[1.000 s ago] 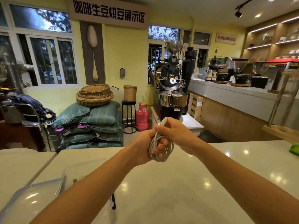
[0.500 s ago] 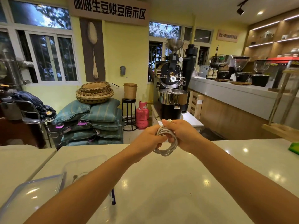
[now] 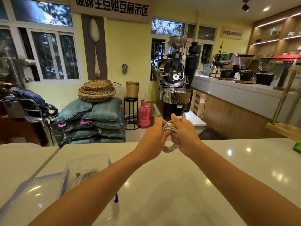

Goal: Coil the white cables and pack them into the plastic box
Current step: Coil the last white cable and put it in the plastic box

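My hands have lifted the cable off the bench, left hand and right hand both gripping the tightened coil, so I judge it nearly ready for the box

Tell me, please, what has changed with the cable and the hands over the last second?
Both hands, the left hand and right hand, have risen slightly off the counter while gripping the white cable. Its coil is now tighter, and the plug end that stuck up above the hands now shows only at the right fingertips. Neither hand let go. The plastic box with a coiled cable inside stayed put.
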Action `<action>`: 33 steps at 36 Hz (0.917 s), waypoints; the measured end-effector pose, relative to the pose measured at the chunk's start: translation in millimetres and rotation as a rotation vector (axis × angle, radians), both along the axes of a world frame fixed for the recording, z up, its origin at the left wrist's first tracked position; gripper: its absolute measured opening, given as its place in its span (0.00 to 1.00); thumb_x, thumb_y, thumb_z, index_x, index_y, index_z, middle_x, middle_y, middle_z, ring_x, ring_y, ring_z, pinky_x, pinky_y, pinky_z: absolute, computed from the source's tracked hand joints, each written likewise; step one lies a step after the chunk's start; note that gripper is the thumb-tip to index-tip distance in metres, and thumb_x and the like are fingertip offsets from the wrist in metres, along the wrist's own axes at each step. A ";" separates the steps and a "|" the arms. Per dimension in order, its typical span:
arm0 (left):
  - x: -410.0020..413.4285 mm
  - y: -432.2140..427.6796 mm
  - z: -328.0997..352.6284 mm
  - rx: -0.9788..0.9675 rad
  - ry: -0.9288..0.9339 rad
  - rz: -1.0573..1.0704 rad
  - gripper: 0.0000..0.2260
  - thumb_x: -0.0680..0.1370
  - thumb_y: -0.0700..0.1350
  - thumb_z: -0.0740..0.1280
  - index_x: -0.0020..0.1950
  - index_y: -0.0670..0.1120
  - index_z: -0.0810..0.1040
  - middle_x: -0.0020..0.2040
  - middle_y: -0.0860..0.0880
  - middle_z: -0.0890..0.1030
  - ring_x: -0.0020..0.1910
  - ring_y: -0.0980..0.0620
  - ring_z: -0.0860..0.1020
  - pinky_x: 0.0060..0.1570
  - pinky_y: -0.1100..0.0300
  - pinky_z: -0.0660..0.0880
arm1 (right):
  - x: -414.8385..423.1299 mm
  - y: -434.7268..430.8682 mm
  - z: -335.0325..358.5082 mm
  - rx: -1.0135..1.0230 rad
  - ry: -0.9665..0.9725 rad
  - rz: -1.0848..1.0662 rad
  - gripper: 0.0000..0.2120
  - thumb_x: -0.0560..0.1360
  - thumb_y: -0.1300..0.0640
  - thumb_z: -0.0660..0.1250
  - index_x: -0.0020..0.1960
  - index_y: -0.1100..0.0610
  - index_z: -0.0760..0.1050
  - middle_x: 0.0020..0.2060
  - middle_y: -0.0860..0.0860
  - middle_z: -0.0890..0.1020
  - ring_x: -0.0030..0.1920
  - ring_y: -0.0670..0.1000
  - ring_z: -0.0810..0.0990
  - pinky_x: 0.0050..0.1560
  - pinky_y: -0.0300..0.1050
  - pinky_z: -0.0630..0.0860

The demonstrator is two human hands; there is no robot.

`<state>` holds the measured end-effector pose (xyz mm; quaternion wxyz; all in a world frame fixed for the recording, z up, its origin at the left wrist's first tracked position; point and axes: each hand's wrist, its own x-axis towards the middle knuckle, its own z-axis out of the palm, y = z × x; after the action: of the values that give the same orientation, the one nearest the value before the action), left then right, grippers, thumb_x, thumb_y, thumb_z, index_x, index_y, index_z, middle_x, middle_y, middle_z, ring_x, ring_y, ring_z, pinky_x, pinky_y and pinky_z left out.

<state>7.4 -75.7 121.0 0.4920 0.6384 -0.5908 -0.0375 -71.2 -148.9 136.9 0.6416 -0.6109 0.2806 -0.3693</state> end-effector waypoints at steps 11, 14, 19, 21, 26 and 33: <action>-3.8 -3.5 -7.4 0.010 -0.286 0.126 0.12 0.80 0.43 0.57 0.62 0.42 0.68 0.56 0.42 0.76 0.51 0.45 0.76 0.49 0.55 0.73 | -2.2 -2.2 -1.2 0.283 -0.022 -0.029 0.15 0.77 0.53 0.61 0.34 0.59 0.71 0.14 0.49 0.70 0.13 0.43 0.62 0.16 0.33 0.59; -0.5 -4.4 -13.4 0.018 -0.466 0.172 0.13 0.80 0.43 0.57 0.63 0.41 0.69 0.56 0.42 0.76 0.49 0.45 0.76 0.44 0.59 0.71 | -3.1 -4.3 -5.9 0.333 -0.025 -0.020 0.16 0.76 0.58 0.63 0.31 0.60 0.72 0.13 0.49 0.68 0.14 0.43 0.62 0.16 0.32 0.59; 2.4 0.5 -16.1 0.051 -0.678 0.185 0.10 0.66 0.35 0.74 0.45 0.39 0.77 0.35 0.43 0.80 0.26 0.50 0.76 0.25 0.66 0.66 | -2.1 -6.0 -10.8 0.358 0.048 0.028 0.17 0.76 0.62 0.61 0.29 0.61 0.71 0.16 0.50 0.69 0.15 0.43 0.63 0.16 0.32 0.61; 4.6 0.3 -17.8 0.041 -0.723 0.216 0.15 0.60 0.35 0.78 0.41 0.41 0.77 0.31 0.46 0.79 0.23 0.53 0.75 0.24 0.70 0.63 | -1.7 -5.9 -11.7 0.332 0.091 0.050 0.17 0.76 0.61 0.62 0.29 0.61 0.72 0.16 0.50 0.70 0.17 0.44 0.65 0.17 0.32 0.64; 0.2 4.1 -9.0 0.117 -0.727 0.191 0.15 0.76 0.40 0.64 0.62 0.39 0.71 0.55 0.41 0.78 0.49 0.47 0.78 0.43 0.64 0.68 | 1.3 -1.8 -14.1 0.181 0.184 0.078 0.12 0.76 0.55 0.62 0.37 0.60 0.74 0.29 0.54 0.74 0.30 0.48 0.72 0.30 0.38 0.72; 12.8 0.2 -0.2 0.265 -0.661 0.229 0.15 0.79 0.42 0.59 0.65 0.43 0.66 0.61 0.45 0.73 0.56 0.49 0.74 0.51 0.63 0.68 | -2.7 -1.4 -13.5 0.221 0.137 0.204 0.11 0.75 0.57 0.57 0.39 0.59 0.74 0.38 0.55 0.78 0.43 0.53 0.76 0.54 0.51 0.73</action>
<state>20.2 -75.5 120.7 0.1889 0.7361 -0.6325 0.1495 -73.9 -150.3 123.4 0.7185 -0.5857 0.2991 -0.2264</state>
